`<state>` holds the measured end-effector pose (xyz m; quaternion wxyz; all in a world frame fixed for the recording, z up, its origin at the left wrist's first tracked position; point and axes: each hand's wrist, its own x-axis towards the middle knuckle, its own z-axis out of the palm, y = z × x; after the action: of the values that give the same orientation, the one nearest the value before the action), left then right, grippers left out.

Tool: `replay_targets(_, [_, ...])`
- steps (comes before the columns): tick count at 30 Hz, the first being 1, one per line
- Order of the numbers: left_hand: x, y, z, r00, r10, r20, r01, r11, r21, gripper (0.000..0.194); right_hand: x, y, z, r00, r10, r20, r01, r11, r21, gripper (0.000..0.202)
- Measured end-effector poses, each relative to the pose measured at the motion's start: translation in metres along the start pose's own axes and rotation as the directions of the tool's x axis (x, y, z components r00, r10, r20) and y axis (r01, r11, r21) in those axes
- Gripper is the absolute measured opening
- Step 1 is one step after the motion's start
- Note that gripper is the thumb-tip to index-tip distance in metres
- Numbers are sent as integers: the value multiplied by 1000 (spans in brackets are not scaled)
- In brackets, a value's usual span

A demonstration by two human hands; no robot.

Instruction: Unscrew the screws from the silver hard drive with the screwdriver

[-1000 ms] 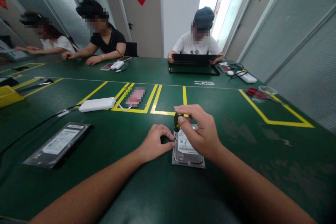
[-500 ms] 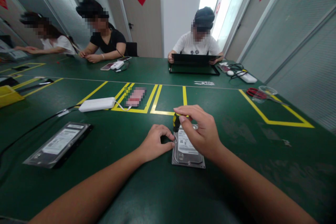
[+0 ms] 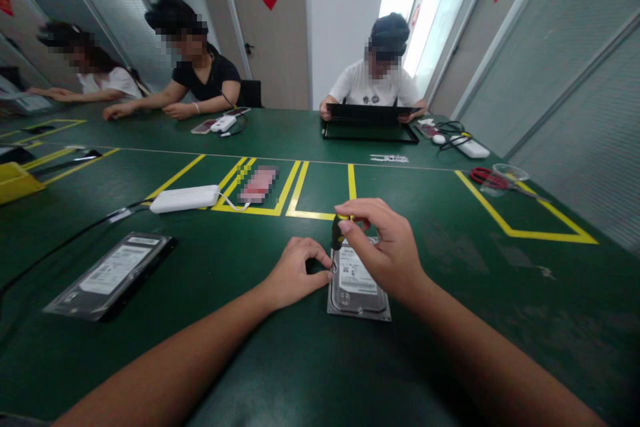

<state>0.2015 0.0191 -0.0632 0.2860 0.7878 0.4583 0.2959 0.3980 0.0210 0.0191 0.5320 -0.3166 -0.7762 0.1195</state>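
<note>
Mid-frame, your right hand (image 3: 389, 247) grips the screwdriver (image 3: 337, 233), apparently screw-turning; left hand (image 3: 296, 272) meets the drive (image 3: 353, 276) (pinching? can't tell); press straight.

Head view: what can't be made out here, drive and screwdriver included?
All in the head view:
Drive: right side partly hidden behind the right hand.
Label: print too small and blurred.
Screwdriver: tip too small to tell what it meets.
Yellow object: cut off by the left edge.

The left hand (image 3: 293, 273) and right hand (image 3: 383, 247) are bare, with slender fingers (image 3: 367, 209). Behind each hand, a narrow wrist (image 3: 269, 291) broadens into an uncovered forearm (image 3: 200, 340), bare to the edge of view.
</note>
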Motion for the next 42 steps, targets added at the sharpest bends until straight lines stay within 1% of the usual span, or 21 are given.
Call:
replay_targets(3, [0, 0, 1, 1000, 1, -5, -1, 1000, 0, 11, 0, -1, 0, 1000, 2, -8, -2, 1000, -6, 10])
replay_targets(9, [0, 0, 0, 1000, 9, -6, -9, 1000, -1, 10, -2, 0, 0, 1000, 10, -14, -10, 1000, -2, 12])
replay_targets(16, [0, -1, 1, 1000, 9, -16, -9, 1000, -3, 11, -1, 1, 2, 1000, 8, -24, -8, 1000, -5, 8])
replay_targets(24, [0, 1, 0, 1000, 6, -15, -6, 1000, -1, 11, -1, 0, 1, 1000, 18, -20, -18, 1000, -1, 9])
replay_targets(28, [0, 1, 0, 1000, 0, -16, 0, 1000, 1, 13, -1, 1, 2, 1000, -10, -25, 10, 1000, 1, 14])
replay_targets(31, [0, 1, 0, 1000, 1, -15, -1, 1000, 3, 13, -1, 1, 2, 999, -19, -28, 19, 1000, -17, 13])
replay_targets(42, [-1, -3, 1, 1000, 12, -17, -12, 1000, -6, 12, -2, 1, 2, 1000, 10, -12, -11, 1000, -10, 15])
